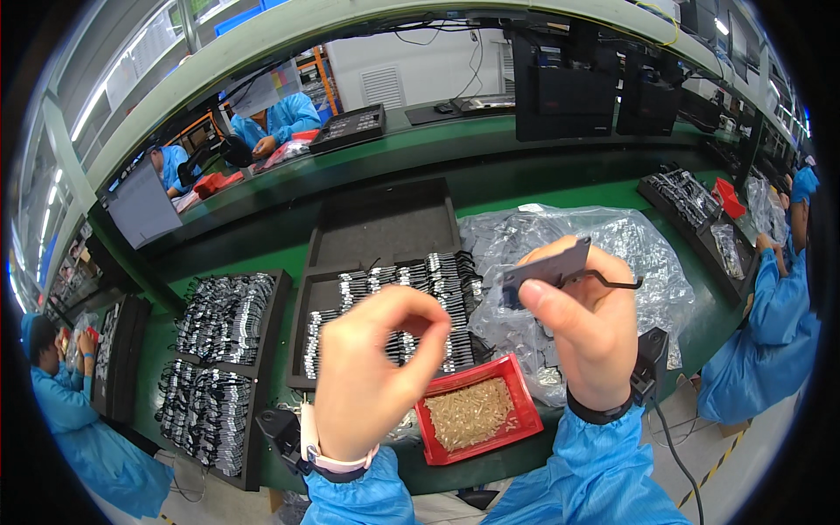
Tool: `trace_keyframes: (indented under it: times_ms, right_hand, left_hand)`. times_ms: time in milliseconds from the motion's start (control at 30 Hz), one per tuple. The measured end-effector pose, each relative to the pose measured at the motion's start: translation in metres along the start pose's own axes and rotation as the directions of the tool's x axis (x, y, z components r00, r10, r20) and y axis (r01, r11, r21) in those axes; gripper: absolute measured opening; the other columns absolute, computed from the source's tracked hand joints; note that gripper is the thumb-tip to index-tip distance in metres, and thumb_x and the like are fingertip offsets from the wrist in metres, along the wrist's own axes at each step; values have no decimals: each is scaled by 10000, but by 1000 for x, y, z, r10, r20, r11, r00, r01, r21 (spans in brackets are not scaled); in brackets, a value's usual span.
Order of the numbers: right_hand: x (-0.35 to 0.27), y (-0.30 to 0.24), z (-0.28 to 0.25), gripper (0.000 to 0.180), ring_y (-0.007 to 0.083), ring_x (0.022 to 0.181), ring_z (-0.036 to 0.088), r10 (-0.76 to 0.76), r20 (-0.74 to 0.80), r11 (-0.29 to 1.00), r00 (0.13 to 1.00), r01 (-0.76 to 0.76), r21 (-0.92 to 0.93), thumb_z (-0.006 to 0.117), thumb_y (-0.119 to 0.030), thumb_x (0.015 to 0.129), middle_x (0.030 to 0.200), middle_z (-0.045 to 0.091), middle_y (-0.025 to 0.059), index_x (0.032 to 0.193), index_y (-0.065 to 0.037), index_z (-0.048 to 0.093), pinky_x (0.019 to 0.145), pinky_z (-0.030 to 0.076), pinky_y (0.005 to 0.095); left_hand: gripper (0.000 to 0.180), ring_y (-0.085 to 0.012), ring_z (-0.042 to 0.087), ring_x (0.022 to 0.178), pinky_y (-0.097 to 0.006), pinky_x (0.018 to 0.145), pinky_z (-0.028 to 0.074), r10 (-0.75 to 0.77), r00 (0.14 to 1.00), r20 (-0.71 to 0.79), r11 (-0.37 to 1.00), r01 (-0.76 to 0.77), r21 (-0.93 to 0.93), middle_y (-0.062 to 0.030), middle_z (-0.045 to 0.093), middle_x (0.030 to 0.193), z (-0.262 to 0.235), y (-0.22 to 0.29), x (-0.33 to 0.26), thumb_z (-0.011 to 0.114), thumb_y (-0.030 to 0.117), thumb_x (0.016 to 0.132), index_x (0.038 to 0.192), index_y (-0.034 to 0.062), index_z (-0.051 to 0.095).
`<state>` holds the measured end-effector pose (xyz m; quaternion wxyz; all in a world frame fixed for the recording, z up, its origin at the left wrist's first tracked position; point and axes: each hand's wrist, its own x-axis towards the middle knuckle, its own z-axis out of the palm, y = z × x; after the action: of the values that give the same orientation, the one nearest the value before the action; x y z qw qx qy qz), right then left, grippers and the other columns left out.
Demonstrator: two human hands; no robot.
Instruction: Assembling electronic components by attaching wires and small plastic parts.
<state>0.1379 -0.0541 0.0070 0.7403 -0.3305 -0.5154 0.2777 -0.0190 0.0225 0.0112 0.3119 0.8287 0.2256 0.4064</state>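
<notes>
My right hand (593, 328) is raised over the right part of the bench. Its thumb and fingers grip a thin flat grey plate (560, 264), from which a short bent black arm or wire (612, 281) sticks out to the right. My left hand (378, 372) is held in front of the foam tray, thumb and index tips pinched together. Whatever lies in that pinch, if anything, is too small to make out. Just below and between the hands sits a red bin (531, 418) filled with small pale-yellow translucent pieces (468, 414).
Behind my left hand lies a black foam tray (296, 357) with rows of small metal parts. Another full tray (278, 324) stands to its left. Clear plastic bags (656, 262) spread behind my right hand. Co-workers in blue (759, 324) work at the right, left and far side.
</notes>
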Motion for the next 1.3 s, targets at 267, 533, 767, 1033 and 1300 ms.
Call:
trace_keyframes:
  times_ms: [267, 533, 767, 1033, 1300]
  right_hand:
    - [4, 0, -7, 155, 101, 762, 538, -95, -86, 995, 992, 93, -18, 631, 39, 723, 807, 588, 60, 874, 49, 600, 689, 424, 226]
    - [4, 0, -10, 191, 98, 770, 535, -88, -132, 993, 987, 77, -86, 650, 16, 717, 856, 580, 63, 893, 45, 583, 690, 430, 224]
    - [1, -2, -2, 161, 103, 773, 555, -29, -73, 999, 997, 26, -36, 646, 1, 730, 818, 598, 72, 871, 52, 585, 698, 438, 225]
    - [-7, -5, 11, 148, 93, 738, 577, 0, -51, 992, 999, -6, -124, 651, 41, 703, 765, 621, 66, 841, 50, 599, 675, 457, 222]
    - [-6, 11, 11, 222, 149, 802, 598, -135, 64, 991, 989, 136, 2, 677, 49, 668, 842, 623, 107, 877, 40, 604, 750, 460, 266]
  left_hand:
    - [91, -283, 606, 633, -354, 589, 487, -142, 770, 622, 870, -203, 450, -119, 607, 655, 32, -23, -1, 559, 78, 688, 747, 46, 620]
    - [125, -293, 606, 640, -369, 588, 484, -92, 753, 652, 863, -266, 429, -131, 615, 676, 42, -25, 1, 550, 102, 719, 794, 56, 637]
    - [91, -277, 606, 723, -329, 637, 478, 52, 998, 45, 996, -55, 66, -131, 613, 788, 22, 1, 4, 562, 21, 772, 858, 6, 588]
    - [198, -183, 605, 727, -262, 651, 482, 78, 943, -322, 978, -136, -160, -114, 618, 812, 20, 21, -10, 633, -57, 691, 882, -32, 593]
    - [240, -168, 565, 741, -250, 684, 460, 183, 913, -364, 946, -264, -186, -110, 588, 796, 14, 18, -12, 661, -100, 637, 855, -51, 572]
